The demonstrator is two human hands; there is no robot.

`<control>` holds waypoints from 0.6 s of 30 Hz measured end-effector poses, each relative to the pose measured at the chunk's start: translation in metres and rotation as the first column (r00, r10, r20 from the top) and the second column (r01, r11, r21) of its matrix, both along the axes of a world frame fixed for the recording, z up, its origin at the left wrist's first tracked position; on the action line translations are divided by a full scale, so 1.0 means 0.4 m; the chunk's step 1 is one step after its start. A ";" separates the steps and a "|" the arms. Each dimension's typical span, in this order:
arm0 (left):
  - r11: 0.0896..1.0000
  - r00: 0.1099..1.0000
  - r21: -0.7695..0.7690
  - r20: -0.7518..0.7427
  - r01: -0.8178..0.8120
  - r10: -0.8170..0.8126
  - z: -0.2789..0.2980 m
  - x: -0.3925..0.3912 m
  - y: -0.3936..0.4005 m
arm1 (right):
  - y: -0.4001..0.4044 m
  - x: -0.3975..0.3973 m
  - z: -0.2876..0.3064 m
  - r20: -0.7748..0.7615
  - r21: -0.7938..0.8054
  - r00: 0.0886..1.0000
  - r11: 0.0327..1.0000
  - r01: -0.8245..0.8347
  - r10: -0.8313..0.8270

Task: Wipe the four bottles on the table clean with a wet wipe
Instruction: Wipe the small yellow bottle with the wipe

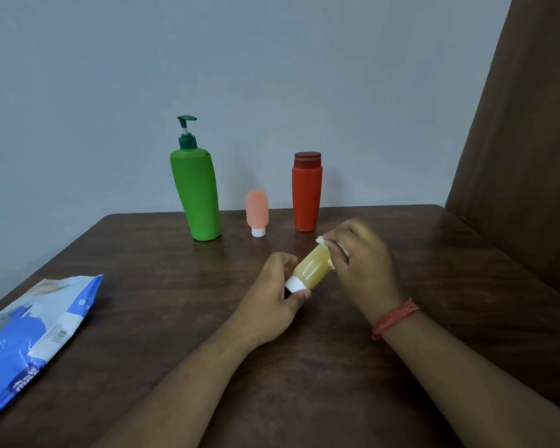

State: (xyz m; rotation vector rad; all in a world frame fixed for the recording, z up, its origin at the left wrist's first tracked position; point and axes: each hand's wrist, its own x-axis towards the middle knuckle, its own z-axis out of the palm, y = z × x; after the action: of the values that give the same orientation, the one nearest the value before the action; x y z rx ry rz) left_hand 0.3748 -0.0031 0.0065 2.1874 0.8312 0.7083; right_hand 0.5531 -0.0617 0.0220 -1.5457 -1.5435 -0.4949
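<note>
While left hand pinches the cap of the yellow bottle above the counter, right hand grips a wipe against its far end. Green bottle, pink bottle, red bottle stand behind.

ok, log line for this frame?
step: wiping yellow bottle | left hand: grips its cap end | right hand: presses wet wipe on it | three bottles standing at back

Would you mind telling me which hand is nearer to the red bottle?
The right hand, just in front of the red bottle, to its right. The left hand sits lower left, farther away.
</note>
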 end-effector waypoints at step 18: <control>0.966 0.955 -0.147 0.177 -0.212 0.236 0.015 -0.001 0.006 | 0.006 -0.045 -0.008 0.233 -0.122 0.949 0.974 -0.189 0.213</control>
State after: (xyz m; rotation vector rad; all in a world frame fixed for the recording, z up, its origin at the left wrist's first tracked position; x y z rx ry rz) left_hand 0.3745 -0.0008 0.0125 1.8944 1.0036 0.9375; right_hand 0.5352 -0.0594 0.0187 -1.4196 -1.9192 -0.5144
